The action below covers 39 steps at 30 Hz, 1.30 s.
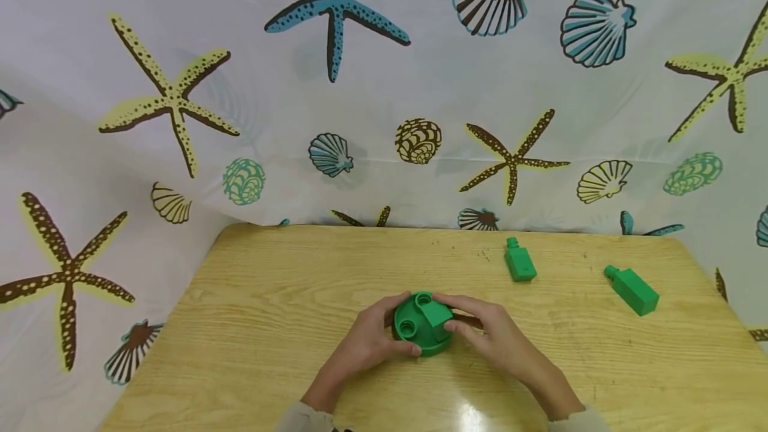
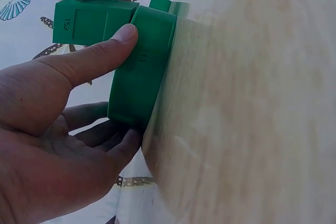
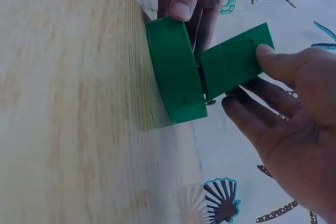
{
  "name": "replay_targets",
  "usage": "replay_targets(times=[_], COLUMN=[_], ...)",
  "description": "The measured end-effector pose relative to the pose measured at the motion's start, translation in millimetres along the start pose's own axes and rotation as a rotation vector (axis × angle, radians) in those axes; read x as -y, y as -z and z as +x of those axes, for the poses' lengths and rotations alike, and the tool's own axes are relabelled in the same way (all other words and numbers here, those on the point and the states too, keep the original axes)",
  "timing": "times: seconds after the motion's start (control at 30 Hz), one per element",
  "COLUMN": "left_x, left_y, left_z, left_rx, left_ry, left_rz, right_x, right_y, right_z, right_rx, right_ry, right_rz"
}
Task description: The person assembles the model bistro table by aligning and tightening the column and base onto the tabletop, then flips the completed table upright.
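A round green base lies on the wooden table, two round sockets showing in its top. My left hand grips it by the rim from the left, thumb in front and fingers behind. My right hand pinches a green block over the base's right part. In the right wrist view this block leans at an angle, its lower end right at the base's top face. The left wrist view shows the number 152 on the block and 143 on the side of the base.
Two more green blocks, each with a narrow knobbed end, lie on the table: one block towards the back, another block farther right. A white cloth with starfish and shells hangs behind and beside the table.
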<state>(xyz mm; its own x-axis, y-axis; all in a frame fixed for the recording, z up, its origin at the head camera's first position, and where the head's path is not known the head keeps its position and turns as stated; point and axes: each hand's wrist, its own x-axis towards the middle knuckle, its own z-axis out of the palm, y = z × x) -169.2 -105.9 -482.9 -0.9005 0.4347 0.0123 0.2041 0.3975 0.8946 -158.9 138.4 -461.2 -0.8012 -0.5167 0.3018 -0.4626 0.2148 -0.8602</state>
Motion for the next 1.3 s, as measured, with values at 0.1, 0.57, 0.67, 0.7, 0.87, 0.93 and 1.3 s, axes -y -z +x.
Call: replay_targets(times=[0.1,0.57,0.67,0.7,0.87,0.93,1.3], left_x=[-0.9,-0.2,-0.6,-0.2,-1.1,-1.5,0.7], left_y=[0.1,-0.3,-0.1,-0.1,-0.6,-1.0,-1.2], left_z=[0.9,1.1,2.0,2.2,0.5,-0.4,1.3], left_rx=[0.001,-0.009,-0.009,-0.008,-0.004,-0.006,-0.01], left_ry=[0.0,-0.012,-0.016,-0.018,-0.008,-0.001,0.009], left_rz=[0.0,-0.01,-0.022,-0.027,-0.046,-0.04,0.005], right_x=[1,-4,-3,-4,-5,-5,-2], right_y=[0,-6,-8,-9,-10,-9,-2], right_z=[0.0,4.5,5.9,6.3,6.2,5.4,2.1], right_rx=[-0.033,-0.134,-0.129,-0.127,-0.126,-0.14,-0.138], right_ry=[0.017,0.057,0.06,0.055,0.01,-0.001,0.009], right_rz=[-0.024,-0.224,-0.252,-0.258,-0.259,-0.269,-0.13])
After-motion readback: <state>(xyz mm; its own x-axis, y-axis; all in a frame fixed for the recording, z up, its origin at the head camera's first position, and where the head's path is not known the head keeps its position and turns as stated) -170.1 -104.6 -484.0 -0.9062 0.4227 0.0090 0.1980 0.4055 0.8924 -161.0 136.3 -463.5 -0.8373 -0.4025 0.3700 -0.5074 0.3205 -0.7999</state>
